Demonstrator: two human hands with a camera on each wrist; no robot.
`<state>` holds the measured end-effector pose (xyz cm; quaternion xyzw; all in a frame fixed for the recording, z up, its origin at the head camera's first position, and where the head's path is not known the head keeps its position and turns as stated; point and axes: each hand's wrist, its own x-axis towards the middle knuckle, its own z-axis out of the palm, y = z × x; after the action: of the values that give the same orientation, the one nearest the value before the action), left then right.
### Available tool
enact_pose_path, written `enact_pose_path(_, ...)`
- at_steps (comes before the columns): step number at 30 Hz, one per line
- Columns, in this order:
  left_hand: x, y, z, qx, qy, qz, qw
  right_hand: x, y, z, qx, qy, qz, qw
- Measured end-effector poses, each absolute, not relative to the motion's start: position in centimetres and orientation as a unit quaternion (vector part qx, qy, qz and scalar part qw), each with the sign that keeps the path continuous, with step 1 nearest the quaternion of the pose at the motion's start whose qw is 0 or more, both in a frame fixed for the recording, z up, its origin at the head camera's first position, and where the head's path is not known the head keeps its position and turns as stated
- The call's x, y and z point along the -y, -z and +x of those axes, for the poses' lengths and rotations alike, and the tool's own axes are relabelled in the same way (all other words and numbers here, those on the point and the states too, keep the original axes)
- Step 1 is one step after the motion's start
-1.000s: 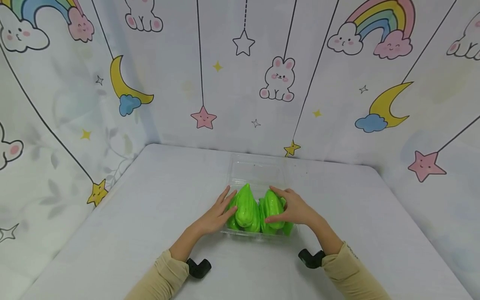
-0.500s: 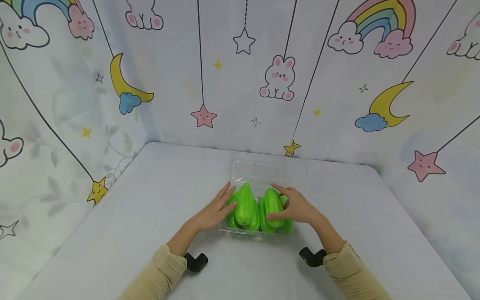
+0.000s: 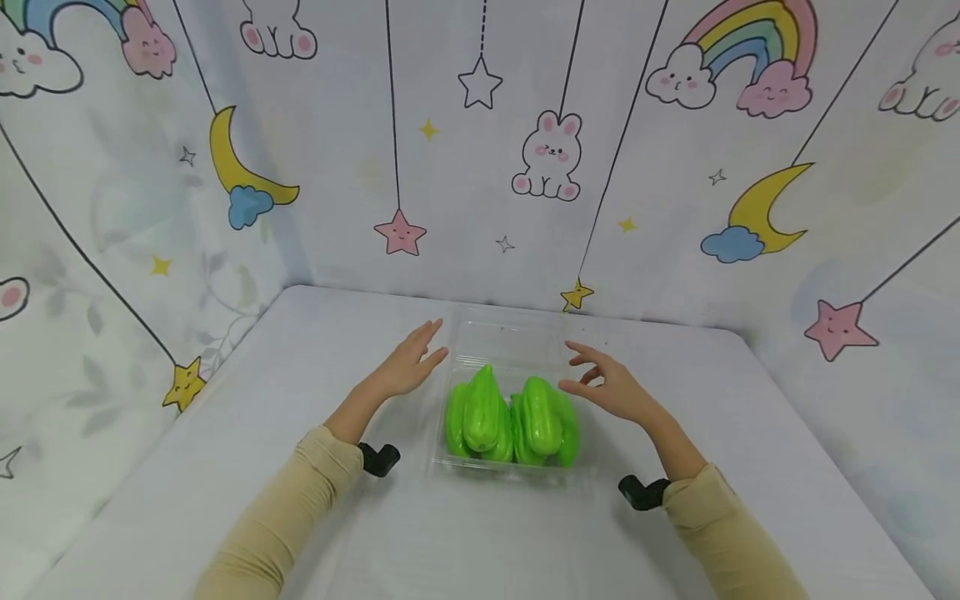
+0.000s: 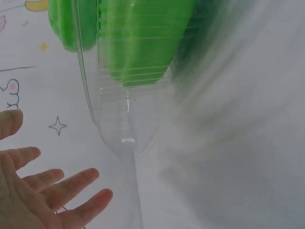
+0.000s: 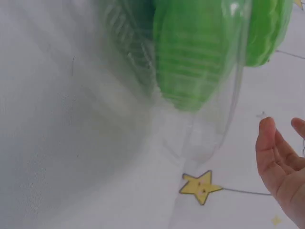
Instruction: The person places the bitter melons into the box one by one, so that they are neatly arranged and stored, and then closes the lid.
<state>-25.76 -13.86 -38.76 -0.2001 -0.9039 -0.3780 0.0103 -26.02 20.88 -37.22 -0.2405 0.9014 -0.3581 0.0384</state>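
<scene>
A clear plastic clamshell box (image 3: 442, 461) stands on the table with its lid (image 3: 510, 340) folded back behind it. Several bright green, ridged, gourd-like vegetables (image 3: 542, 417) lie side by side and stacked in it, the top ones rising above the rim. Left of the lid hinge, my left hand (image 3: 405, 365) hovers with fingers spread and holds nothing. My right hand (image 3: 613, 387) is in the air just right of the box, its fingers loosely bent and nothing in them. The left wrist view shows the box's ribbed side wall (image 4: 138, 71) beyond the fingers (image 4: 71, 188).
A white cloth covers the table (image 3: 360, 525). Behind it hangs a pale curtain (image 3: 337, 167) printed with stars, moons, rabbits and rainbows. A black device (image 3: 380, 459) is strapped to the left wrist and another (image 3: 642, 492) to the right.
Both hands have left the green vegetables and moved apart, the left outward and away from the body, the right outward and up. The vegetables stay in the box, the right-hand ones fully exposed.
</scene>
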Motion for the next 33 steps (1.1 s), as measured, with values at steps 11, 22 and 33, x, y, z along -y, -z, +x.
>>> enact_pose_path(11,13.3,39.7,-30.3,0.892,0.405,-0.198,0.024,-21.6,38.5,-30.1,-0.906,0.374,-0.198,-0.007)
enact_pose_path(22,13.1,41.7,-33.1,0.851,0.513,-0.052,-0.099,-22.9,40.5,-33.9,-0.913,0.386,-0.112,0.071)
enact_pose_path(33,12.4,42.6,-33.7,0.718,0.677,0.044,-0.153,-22.4,42.2,-34.3,-0.867,0.475,-0.049,0.143)
